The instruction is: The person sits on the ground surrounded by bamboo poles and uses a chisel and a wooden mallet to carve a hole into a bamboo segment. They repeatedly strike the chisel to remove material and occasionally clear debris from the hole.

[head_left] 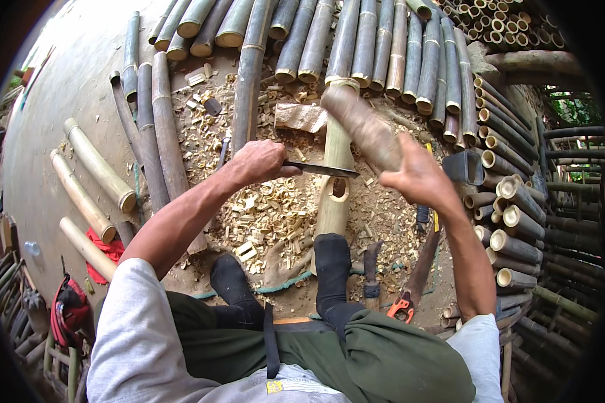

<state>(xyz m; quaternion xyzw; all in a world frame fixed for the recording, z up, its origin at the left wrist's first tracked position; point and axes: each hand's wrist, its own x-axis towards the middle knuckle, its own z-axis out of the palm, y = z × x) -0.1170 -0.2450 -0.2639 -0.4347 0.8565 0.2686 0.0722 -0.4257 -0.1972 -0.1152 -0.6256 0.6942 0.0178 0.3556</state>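
My left hand (261, 162) grips the handle of a dark knife (319, 170), whose blade lies crosswise on a pale bamboo pole (334, 201) just above a cut notch with a round hole. My right hand (418, 176) is raised and holds a wooden mallet (359, 126), blurred by motion, above the blade. The pole runs away from me on the ground, and my black-socked right foot (332, 269) rests on its near end. My left foot (230, 281) sits beside it on sacking.
Pale bamboo chips (265, 215) litter the ground around the pole. Green bamboo poles (363, 47) lie across the top, cut lengths (511, 221) are stacked at right, pale pieces (91, 174) at left. A saw with an orange handle (410, 289) and another tool (372, 269) lie near my right foot.
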